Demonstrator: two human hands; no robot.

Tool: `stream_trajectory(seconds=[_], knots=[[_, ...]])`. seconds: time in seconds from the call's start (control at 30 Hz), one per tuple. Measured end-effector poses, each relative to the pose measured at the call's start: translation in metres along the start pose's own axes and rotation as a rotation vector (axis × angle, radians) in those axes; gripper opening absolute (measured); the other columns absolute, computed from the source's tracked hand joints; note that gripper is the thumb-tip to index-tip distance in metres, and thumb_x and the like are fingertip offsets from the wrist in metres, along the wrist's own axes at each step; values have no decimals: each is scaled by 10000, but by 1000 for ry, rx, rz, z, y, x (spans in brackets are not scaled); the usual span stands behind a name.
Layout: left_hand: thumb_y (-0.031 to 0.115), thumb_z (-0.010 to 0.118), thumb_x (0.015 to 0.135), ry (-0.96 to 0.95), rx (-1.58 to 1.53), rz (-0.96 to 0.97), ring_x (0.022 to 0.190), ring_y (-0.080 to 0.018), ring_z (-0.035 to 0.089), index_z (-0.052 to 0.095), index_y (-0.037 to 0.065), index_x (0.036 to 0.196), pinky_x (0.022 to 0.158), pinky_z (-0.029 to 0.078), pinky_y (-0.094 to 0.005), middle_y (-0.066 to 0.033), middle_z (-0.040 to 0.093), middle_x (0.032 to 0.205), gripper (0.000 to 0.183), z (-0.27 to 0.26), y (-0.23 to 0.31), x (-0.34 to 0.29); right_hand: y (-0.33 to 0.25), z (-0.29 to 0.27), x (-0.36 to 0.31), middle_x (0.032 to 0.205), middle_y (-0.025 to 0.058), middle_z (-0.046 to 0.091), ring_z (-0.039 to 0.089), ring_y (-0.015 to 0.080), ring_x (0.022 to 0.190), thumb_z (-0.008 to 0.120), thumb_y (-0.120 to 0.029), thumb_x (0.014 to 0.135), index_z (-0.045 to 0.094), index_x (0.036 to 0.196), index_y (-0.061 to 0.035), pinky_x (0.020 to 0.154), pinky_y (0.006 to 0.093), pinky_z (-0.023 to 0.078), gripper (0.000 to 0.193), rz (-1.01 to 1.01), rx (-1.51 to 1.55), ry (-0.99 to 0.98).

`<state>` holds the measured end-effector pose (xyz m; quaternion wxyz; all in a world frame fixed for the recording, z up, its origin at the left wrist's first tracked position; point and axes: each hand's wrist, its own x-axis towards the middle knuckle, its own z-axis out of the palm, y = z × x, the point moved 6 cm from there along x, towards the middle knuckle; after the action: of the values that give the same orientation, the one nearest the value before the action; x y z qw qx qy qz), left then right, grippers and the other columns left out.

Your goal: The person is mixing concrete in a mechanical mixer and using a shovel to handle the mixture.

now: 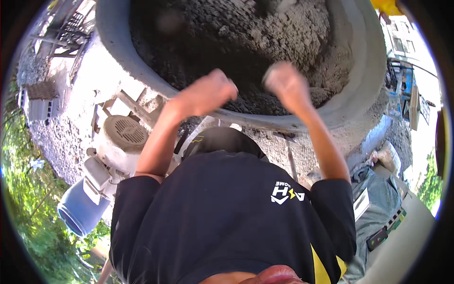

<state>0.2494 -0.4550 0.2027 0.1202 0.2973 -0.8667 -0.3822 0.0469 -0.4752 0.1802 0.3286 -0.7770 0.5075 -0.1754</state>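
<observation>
The wide round drum (pixel 366 61) of what looks like a concrete mixer opens in front of me, its rim coated in dried grey cement. Inside lies a lumpy, wet grey mix (pixel 288 31), heaped on the right, with deep shade on the left. My left hand (pixel 208 92) is over the near rim, blurred, its fingers curled and nothing visible in them. Above the mix, to its right, my right hand (pixel 287 85) is raised inside the mouth. Motion smears its fingers, and I see no tool there. The hands are apart.
A vented motor housing (pixel 126 130) is left of my forearm, with a blue barrel (pixel 80 208) below it. A rounded black thing (pixel 224 142) sits between me and the rim. Grey sheeting (pixel 378 208) and a pale sack (pixel 388 156) lie right. Something yellow (pixel 388 6) shows top right.
</observation>
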Motion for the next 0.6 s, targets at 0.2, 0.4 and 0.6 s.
stream_trajectory(seconds=[0.2,0.4,0.6], knots=[[192,405,911,156,-160,-122,1033,-328,505,613,43,933,901,412,-380,-165,561,1034,256,5,19,10,7,17,-36,971,77,653,581,117,820,575,-238,911,598,1136,-54,747,283,482,292,404,625,-52],[289,460,905,334,59,357,1155,-358,444,610,43,991,977,353,-461,-206,500,1221,301,6,104,39,-24,37,-31,1004,85,595,589,196,864,397,-292,984,543,1087,-68,791,359,504,286,482,2133,-3],[284,503,874,642,-61,172,1211,-373,412,568,58,1124,1000,331,-470,-204,390,1339,344,-27,85,8,-5,7,-45,873,94,481,464,174,743,504,-103,891,495,976,3,556,274,457,136,633,2625,-217]])
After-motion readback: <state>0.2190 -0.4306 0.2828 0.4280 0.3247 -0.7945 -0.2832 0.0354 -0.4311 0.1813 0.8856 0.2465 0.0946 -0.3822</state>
